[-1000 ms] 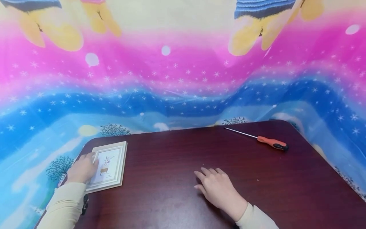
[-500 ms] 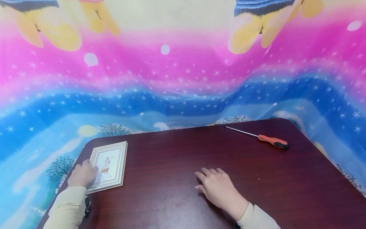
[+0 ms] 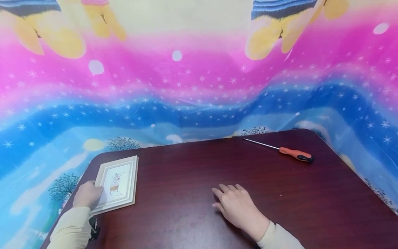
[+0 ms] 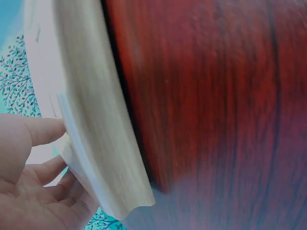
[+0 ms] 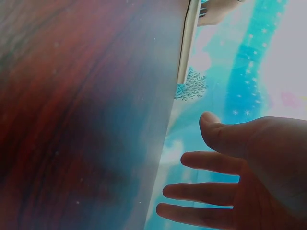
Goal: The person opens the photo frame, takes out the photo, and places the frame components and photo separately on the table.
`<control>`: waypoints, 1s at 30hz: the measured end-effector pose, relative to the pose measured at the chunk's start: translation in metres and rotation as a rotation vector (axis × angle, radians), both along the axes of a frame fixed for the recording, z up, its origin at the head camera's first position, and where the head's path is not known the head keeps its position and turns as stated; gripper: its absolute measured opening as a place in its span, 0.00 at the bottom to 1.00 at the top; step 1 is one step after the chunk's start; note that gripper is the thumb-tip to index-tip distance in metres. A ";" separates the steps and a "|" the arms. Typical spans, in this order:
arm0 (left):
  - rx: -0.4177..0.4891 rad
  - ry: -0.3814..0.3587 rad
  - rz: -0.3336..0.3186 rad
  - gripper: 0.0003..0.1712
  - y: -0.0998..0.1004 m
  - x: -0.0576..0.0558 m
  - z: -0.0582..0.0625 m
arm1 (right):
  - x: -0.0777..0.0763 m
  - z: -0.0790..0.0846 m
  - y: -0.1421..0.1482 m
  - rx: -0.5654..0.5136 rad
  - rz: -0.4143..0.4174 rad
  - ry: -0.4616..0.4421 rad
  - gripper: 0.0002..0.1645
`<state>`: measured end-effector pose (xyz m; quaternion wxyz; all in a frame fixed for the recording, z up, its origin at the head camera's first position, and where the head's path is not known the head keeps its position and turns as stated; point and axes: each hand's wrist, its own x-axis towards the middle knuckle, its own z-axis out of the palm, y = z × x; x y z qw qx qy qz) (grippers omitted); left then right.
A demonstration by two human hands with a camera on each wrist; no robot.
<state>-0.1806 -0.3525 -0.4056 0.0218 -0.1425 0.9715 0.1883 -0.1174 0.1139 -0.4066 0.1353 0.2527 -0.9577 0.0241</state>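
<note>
On the table (image 3: 174, 214), apparently at the gripping step: pinching the frame (image 3: 117, 181), at the table's left end, in left hand (image 3: 87, 195). Probably calls next for a firm hold. Holding nothing in right hand (image 3: 238, 206), with straight fingers apart, at the table's middle. Can see screwdriver (image 3: 287, 151) near the table's far right corner. Cannot read the frame's tiny print (image 3: 119, 194), nor find any brand.

The picture frame (image 3: 132, 183) is coloured cream; the table (image 3: 174, 197) is grained in dark reddish brown; the screwdriver handle (image 3: 292, 153) is marked orange and black; the backdrop (image 3: 205, 77) is banded in pink and blue, sprinkled with white snowflakes
</note>
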 end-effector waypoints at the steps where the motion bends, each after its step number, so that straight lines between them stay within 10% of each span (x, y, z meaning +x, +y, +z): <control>1: 0.018 0.002 0.001 0.32 0.000 0.001 0.000 | 0.000 0.000 0.000 -0.001 0.000 -0.001 0.25; 30: 0.404 -0.008 0.053 0.33 0.037 -0.012 -0.014 | 0.003 0.000 -0.002 -0.008 -0.002 -0.009 0.23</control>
